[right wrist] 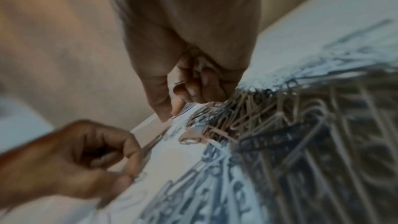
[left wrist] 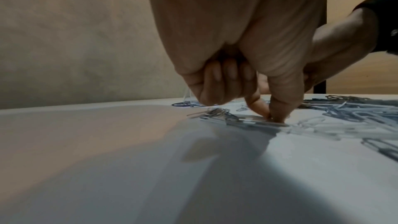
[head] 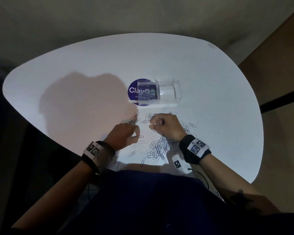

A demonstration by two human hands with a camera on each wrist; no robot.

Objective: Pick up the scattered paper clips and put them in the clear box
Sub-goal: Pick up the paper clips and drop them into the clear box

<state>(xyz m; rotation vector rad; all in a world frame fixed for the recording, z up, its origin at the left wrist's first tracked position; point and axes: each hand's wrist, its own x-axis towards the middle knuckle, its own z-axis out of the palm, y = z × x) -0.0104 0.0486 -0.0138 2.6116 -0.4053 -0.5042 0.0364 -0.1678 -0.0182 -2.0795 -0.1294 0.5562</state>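
Both hands [head: 143, 129] curled over paper clips [head: 157, 146]

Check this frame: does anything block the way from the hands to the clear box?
Nothing visible does. The clear box lies on the table just beyond both hands, its open part already holding clips. Between it and the right hand and left hand lie only loose paper clips, flat on the tabletop.

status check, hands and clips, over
Left hand pinching a clip off the table. Right hand holds clips. Clear box partly filled; pile remains. Nothing blocking.
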